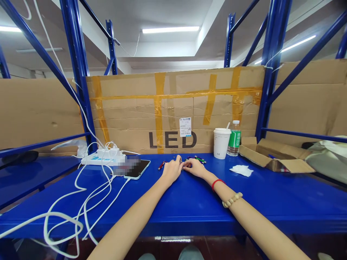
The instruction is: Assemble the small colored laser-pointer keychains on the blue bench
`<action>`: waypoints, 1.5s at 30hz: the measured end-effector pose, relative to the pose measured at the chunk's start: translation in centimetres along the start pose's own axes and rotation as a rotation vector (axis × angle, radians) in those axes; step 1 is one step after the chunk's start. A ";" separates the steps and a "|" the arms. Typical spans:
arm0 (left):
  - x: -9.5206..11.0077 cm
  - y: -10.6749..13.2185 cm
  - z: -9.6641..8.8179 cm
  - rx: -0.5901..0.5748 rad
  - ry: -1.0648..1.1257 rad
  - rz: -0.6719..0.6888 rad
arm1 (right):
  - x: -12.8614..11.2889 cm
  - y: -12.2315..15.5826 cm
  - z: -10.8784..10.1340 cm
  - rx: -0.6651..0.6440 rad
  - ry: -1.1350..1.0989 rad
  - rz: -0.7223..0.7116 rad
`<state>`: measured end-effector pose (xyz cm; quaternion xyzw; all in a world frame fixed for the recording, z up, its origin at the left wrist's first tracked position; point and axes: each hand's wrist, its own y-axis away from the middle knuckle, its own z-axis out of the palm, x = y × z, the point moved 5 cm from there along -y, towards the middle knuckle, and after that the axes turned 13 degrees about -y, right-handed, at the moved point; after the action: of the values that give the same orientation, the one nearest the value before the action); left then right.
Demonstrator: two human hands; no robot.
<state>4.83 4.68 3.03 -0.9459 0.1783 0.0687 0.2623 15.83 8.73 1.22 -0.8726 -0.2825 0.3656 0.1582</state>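
Observation:
My left hand [172, 169] and my right hand [194, 167] meet over the blue shelf top [189, 196], fingertips almost touching. Both have their fingers curled in a pinch; what lies between them is too small and too covered to name. Beside my left hand are thin red and dark pen-like pieces [162, 165]. Just behind my right hand lie several similar slim pieces, green ones [200, 159] among them, partly hidden by the fingers. A red cord [217, 183] and a beaded bracelet [232, 200] circle my right wrist and forearm.
On the left, white cables [84, 202] trail from a power strip [104, 158] near a phone [138, 169]. To the right stand a white cup [221, 143] with a straw and a bottle [234, 139], with crumpled tissue [241, 170] and an open cardboard box [273, 153]. Cardboard [130, 119] walls the back.

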 end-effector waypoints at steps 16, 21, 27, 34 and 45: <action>-0.8 -0.1 0.4 -0.077 0.029 -0.139 | 0.0 0.0 0.0 -0.006 -0.044 0.057; -0.7 -0.3 0.5 -0.090 0.057 -0.114 | -0.4 0.2 0.0 -0.023 -0.001 0.079; -0.6 -0.3 0.9 -0.125 0.076 -0.088 | -1.8 0.5 -0.2 -0.046 0.057 0.102; -0.1 -0.3 1.0 -0.132 0.193 0.007 | -2.1 0.7 -0.4 -0.021 0.119 0.130; 0.3 -0.3 1.1 -0.047 0.311 0.130 | -2.1 0.8 -0.3 -0.052 0.173 0.157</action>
<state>5.21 5.40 2.20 -0.9374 0.2759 -0.0575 0.2045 15.17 6.84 2.23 -0.9240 -0.2081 0.2929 0.1304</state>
